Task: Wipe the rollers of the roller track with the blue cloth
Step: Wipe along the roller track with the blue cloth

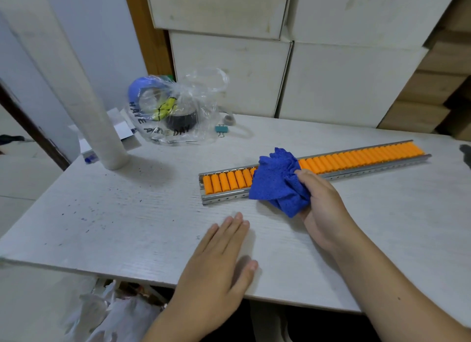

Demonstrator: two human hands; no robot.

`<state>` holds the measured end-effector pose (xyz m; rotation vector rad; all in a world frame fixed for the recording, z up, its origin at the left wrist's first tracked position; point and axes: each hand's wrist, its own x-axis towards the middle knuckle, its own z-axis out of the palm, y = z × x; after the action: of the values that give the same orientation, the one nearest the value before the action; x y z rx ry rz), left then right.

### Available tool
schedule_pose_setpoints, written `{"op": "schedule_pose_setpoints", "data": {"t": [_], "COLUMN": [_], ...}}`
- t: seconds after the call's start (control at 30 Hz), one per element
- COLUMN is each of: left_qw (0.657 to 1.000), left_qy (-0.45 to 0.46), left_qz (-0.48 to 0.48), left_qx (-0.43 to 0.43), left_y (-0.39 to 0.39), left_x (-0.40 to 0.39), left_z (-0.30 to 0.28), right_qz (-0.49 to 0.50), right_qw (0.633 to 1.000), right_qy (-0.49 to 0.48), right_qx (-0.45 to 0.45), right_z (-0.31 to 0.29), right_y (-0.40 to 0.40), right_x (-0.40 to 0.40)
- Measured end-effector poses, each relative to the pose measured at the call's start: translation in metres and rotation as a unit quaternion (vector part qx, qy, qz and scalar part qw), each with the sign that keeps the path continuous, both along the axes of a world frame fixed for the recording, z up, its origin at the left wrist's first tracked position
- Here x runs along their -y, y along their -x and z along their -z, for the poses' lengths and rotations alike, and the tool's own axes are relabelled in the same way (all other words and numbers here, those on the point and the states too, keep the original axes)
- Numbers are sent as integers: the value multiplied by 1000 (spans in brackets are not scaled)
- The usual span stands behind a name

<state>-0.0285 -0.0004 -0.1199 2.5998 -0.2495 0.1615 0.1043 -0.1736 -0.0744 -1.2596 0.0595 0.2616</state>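
R grip (321, 209) clenches blue cloth (276, 181) on rollers (356, 156); L grip (216, 260) flat, released; plastic bag (175, 112) behind.

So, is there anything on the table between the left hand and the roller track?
No. In the head view, only bare table lies between the flat left hand and the roller track.

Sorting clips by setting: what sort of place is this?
Probably a storeroom or small workshop: stacked white boxes behind a worn table, a roller track, and a bag of tape rolls.
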Motion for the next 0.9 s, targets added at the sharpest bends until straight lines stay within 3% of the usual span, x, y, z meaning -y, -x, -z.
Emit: {"op": "schedule_pose_setpoints", "data": {"t": [0.13,0.27,0.33,0.43,0.53,0.63,0.73,0.9], "left_qw": [971,957,958,961,964,964,963,960], "left_qy": [229,243,245,234,203,184,185,171], "left_qz": [-58,-110,-125,-130,-156,-192,-191,-219], "left_qx": [26,115,82,-72,-65,-28,-29,-37], "left_y": [-4,-30,-47,-70,-81,-81,-80,-80], "left_x": [-12,-32,-43,-56,-58,-53,-56,-57], "left_z": [-9,-18,-20,-17,-10,-10,-8,-10], "right_qz": [43,103,153,261,360,415,397,291], "right_qw": [998,992,986,960,894,824,783,769], "right_qy": [-32,-73,-58,84,247,348,453,565], "right_qx": [-17,-16,7,52,102,164,153,68], "right_z": [-5,-13,-19,-23,-24,-26,-18,7], "right_y": [-15,-36,-46,-68,-96,-122,-145,-164], "right_x": [24,56,73,97,122,147,172,189]}}
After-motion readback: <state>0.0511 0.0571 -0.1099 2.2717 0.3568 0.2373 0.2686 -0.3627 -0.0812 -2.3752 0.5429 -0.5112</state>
